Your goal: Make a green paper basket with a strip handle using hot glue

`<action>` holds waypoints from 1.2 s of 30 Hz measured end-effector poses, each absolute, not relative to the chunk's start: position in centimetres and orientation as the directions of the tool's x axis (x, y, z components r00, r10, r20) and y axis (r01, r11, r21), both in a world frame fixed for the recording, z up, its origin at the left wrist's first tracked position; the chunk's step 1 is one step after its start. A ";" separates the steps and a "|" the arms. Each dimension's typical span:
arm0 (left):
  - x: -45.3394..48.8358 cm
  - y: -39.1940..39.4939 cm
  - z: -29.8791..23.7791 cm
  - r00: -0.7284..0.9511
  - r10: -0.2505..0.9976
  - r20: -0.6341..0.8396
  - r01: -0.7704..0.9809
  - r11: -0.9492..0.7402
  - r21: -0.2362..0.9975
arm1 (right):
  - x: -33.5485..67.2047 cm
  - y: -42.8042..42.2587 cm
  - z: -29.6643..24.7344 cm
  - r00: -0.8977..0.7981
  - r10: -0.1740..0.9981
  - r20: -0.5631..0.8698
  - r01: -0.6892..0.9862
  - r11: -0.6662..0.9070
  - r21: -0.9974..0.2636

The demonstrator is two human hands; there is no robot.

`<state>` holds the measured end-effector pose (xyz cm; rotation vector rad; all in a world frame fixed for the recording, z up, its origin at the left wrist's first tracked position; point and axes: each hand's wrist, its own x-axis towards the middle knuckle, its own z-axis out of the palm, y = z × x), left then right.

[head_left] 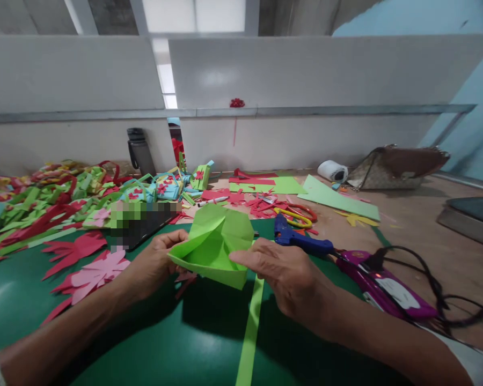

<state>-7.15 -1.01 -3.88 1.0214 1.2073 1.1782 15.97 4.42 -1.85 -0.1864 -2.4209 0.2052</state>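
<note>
A bright green folded paper pocket (211, 254) is held up over the green mat, its opening turned toward me. My left hand (155, 262) pinches its left corner between thumb and fingers. My right hand (287, 276) grips the right side, with one finger pointing into the opening and the other fingers partly hidden. A long light green paper strip (249, 335) runs down the mat below my right hand. Pink paper flowers (96, 273) and red paper flowers (78, 246) lie beside my left forearm.
Paper bags and strips are heaped at left (60, 198), near a dark phone (148, 228) and a bottle (140, 153). At right are a blue glue gun (301, 238), scissors with yellow and red handles (295, 216), a purple power strip (390, 287) with cables and a handbag (404, 169).
</note>
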 end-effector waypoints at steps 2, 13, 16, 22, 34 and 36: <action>-7.2 -0.6 -4.3 -0.017 0.988 -0.152 -0.092 0.150 0.984 | 15.9 4.8 -2.1 -0.780 0.192 0.596 0.076 0.974 -0.214; -7.4 -2.8 0.8 -0.101 0.886 0.453 0.673 -0.275 0.687 | 15.4 4.3 -1.7 -0.878 0.177 0.445 0.270 0.951 0.153; -6.1 -2.8 -1.1 0.333 0.799 0.501 0.752 -0.545 0.371 | 15.0 4.2 -1.9 -0.898 0.160 0.410 0.267 0.939 0.218; -3.6 -1.9 -4.1 0.426 0.808 0.407 0.867 -0.493 0.071 | 14.8 4.2 -2.5 -0.848 0.090 0.522 0.191 0.971 0.144; -3.7 -2.5 -4.7 0.548 0.659 0.515 0.800 -0.593 -0.093 | 15.1 5.3 -2.9 -0.678 0.673 0.295 0.404 0.677 -0.615; -3.7 -2.5 -4.8 0.541 0.673 0.505 0.804 -0.591 -0.075 | 14.8 5.2 -3.0 -0.687 0.663 0.297 0.370 0.671 -0.642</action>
